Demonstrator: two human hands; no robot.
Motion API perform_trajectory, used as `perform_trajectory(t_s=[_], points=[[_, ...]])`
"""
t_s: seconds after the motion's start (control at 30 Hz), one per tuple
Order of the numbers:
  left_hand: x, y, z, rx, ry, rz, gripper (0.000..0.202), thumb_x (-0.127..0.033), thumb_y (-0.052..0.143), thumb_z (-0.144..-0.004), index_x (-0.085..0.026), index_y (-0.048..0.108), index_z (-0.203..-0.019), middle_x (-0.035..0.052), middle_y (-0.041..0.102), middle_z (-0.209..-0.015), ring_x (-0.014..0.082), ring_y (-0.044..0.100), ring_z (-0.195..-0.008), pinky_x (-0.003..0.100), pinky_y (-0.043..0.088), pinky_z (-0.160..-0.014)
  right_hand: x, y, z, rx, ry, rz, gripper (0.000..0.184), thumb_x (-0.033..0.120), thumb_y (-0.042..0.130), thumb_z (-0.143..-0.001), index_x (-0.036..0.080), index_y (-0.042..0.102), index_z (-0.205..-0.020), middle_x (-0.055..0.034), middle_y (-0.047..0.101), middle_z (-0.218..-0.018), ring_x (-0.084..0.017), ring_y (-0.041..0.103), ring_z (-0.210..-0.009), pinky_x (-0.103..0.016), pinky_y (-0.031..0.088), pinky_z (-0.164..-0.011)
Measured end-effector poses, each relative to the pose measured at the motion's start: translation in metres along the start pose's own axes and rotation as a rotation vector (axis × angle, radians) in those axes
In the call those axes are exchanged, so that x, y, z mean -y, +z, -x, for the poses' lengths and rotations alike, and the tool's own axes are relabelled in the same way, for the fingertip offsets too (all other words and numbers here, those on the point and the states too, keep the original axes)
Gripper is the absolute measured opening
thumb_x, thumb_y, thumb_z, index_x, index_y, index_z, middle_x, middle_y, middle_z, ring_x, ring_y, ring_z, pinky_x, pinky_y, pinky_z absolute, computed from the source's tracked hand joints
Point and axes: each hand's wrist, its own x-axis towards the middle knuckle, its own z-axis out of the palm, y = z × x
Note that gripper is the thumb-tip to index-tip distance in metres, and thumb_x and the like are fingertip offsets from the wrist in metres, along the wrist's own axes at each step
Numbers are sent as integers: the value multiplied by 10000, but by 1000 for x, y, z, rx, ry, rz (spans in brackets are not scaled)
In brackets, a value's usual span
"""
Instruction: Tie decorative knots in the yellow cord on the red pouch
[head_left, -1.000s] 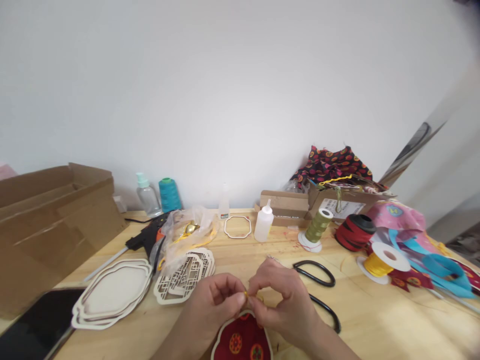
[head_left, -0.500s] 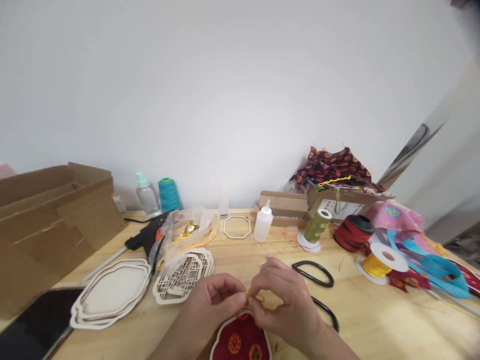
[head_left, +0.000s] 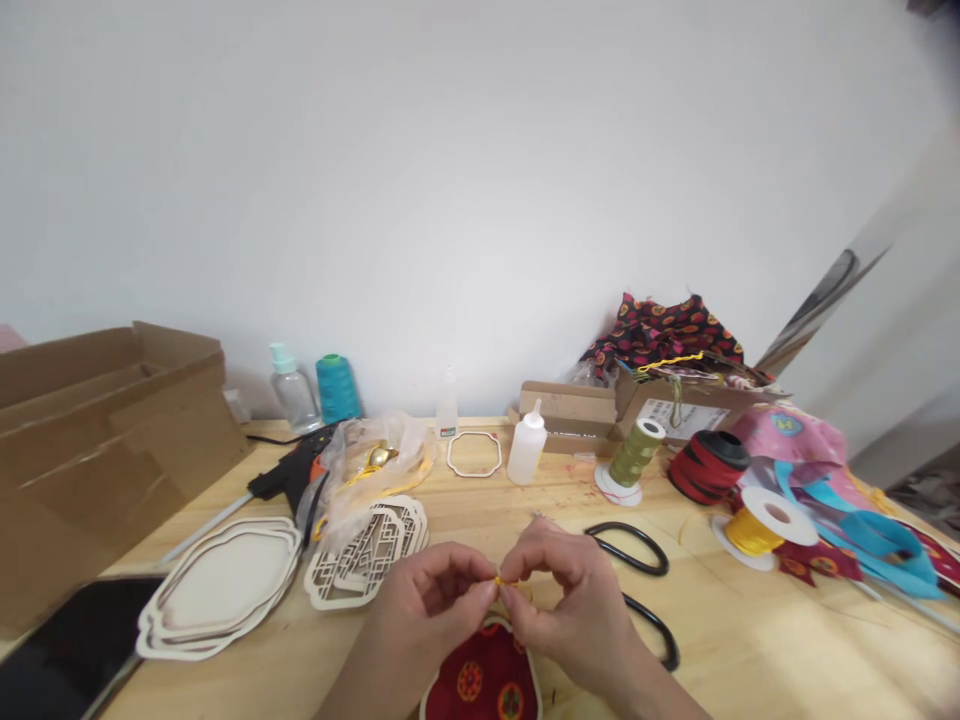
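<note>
Close together at the front middle, my left hand (head_left: pixel 442 605) and my right hand (head_left: pixel 562 600) each pinch a yellow cord (head_left: pixel 501 581) between thumb and forefinger. The fingertips of both hands almost meet on it, and a small loop shows by the right fingers. Just below them lies a panel of dark red patterned fabric (head_left: pixel 484 680) with a pale scalloped wooden rim. Its top edge is under the cord; the bottom runs out of the frame. Scissors with black handles (head_left: pixel 630 548) lie right of my right hand, their blades hidden by it.
Left are patterned wooden frames (head_left: pixel 352 570), stacked wooden plates (head_left: pixel 225 590), a glue gun (head_left: pixel 289 475), a phone (head_left: pixel 67 650) and a cardboard box (head_left: pixel 112 460). Behind stands a squeeze bottle (head_left: pixel 527 445). To the right are a green thread spool (head_left: pixel 636 455) and a yellow cord spool (head_left: pixel 757 530).
My hands have drawn closer together, and the right fingertips now pinch the yellow cord right beside the left ones. The fabric panel has hardly moved.
</note>
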Motion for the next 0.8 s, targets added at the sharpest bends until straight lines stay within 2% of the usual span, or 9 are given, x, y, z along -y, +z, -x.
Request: perform_trajectory(t_s=[0.37, 0.57, 0.8], points=[[3, -5, 0, 10, -1, -90, 74, -213, 600, -652, -145, 577, -632, -36, 542, -549, 70, 446, -517, 162, 361, -492, -1, 5, 3, 23, -12, 15, 105, 55, 553, -559, 154, 583, -547, -9, 576, -526, -115, 521, -504, -218, 404, -500], [8, 1, 1, -115, 55, -155, 54, -212, 581, -642, -160, 577, -628, -33, 548, -558, 91, 479, -532, 172, 390, -501, -2, 6, 3, -64, -192, 97, 135, 37, 531, -585, 170, 553, -579, 10, 575, -525, -109, 497, -523, -214, 402, -525], [4, 4, 5, -176, 286, -213, 33, -204, 611, -632, -191, 637, -617, -6, 633, -644, 121, 556, -610, 171, 438, -560, 0, 6, 3, -161, -176, 100, 131, 34, 537, -582, 164, 540, -578, 5, 543, -514, -114, 492, -510, -226, 399, -506]])
